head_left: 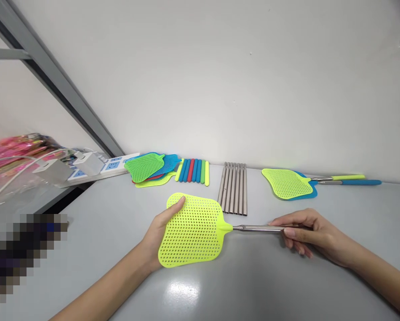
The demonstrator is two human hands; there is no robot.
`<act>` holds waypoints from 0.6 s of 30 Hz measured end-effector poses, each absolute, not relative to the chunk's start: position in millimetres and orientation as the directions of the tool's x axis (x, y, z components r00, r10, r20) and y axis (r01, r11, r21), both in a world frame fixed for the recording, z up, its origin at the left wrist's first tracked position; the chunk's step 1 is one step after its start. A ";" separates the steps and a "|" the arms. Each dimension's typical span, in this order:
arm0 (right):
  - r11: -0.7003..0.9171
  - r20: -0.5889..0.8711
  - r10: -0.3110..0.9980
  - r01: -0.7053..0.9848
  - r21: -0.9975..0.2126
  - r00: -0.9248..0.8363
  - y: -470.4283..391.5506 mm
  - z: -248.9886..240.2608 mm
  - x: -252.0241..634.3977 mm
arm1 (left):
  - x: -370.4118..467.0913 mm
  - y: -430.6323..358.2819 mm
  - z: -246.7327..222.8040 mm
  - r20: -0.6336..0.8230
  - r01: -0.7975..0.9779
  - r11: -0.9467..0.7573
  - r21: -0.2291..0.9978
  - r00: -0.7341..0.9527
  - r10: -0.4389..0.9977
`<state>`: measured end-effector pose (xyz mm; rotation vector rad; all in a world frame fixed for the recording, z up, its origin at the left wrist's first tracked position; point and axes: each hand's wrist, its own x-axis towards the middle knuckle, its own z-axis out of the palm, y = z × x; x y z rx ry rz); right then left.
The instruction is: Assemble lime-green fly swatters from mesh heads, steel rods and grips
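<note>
The left hand is clamped on the edge of a yellow-green mesh paddle, thumb lying over the front and the other fingers hidden behind. The right hand pinches the far end of a metal rod between thumb and fingers. Rod and paddle meet at the paddle's neck, in line; with that neck as the clock's centre, the left hand sits at nine and the right at three.

Just past the neck, toward twelve, a row of metal tubes lies side by side on the grey tabletop. At eleven is a row of coloured grips in yellow, blue, red and green. Near them, at ten, loose paddles overlap, a green one uppermost. At two, two swatters lie together, yellow over blue, grips pointing toward three. Farther out, between nine and ten, are a power strip and pink bagged items.
</note>
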<state>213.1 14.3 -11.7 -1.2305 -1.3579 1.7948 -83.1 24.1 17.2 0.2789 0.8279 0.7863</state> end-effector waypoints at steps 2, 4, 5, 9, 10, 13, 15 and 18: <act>-0.326 -0.329 0.848 0.082 -0.942 -0.415 14.5 -12.0 213.3 | -83.5 24.5 16.8 -0.553 -0.508 0.695 0.508 0.426 0.716; -0.331 -0.332 0.848 0.077 -0.941 -0.413 14.5 -12.2 213.3 | -83.9 24.9 16.6 -0.557 -0.506 0.696 0.509 0.422 0.715; -0.332 -0.332 0.848 0.075 -0.940 -0.412 14.5 -12.2 213.3 | -84.0 25.0 16.6 -0.559 -0.506 0.695 0.510 0.419 0.715; -0.326 -0.322 0.850 0.062 -0.943 -0.418 14.6 -12.4 213.0 | -83.6 24.5 17.3 -0.555 -0.499 0.703 0.507 0.435 0.709; -0.330 -0.324 0.849 0.059 -0.942 -0.417 14.7 -12.6 213.0 | -83.4 24.2 17.6 -0.551 -0.498 0.706 0.504 0.443 0.707; -0.342 -0.333 0.849 0.053 -0.938 -0.410 14.9 -13.3 213.0 | -83.1 23.4 18.2 -0.551 -0.497 0.714 0.493 0.457 0.698; -0.343 -0.332 0.851 0.048 -0.938 -0.407 14.9 -13.5 213.1 | -83.4 23.2 17.9 -0.548 -0.500 0.714 0.489 0.461 0.698; -0.350 -0.338 0.851 0.047 -0.936 -0.401 14.6 -12.8 213.1 | -84.8 23.6 16.3 -0.539 -0.501 0.714 0.489 0.471 0.699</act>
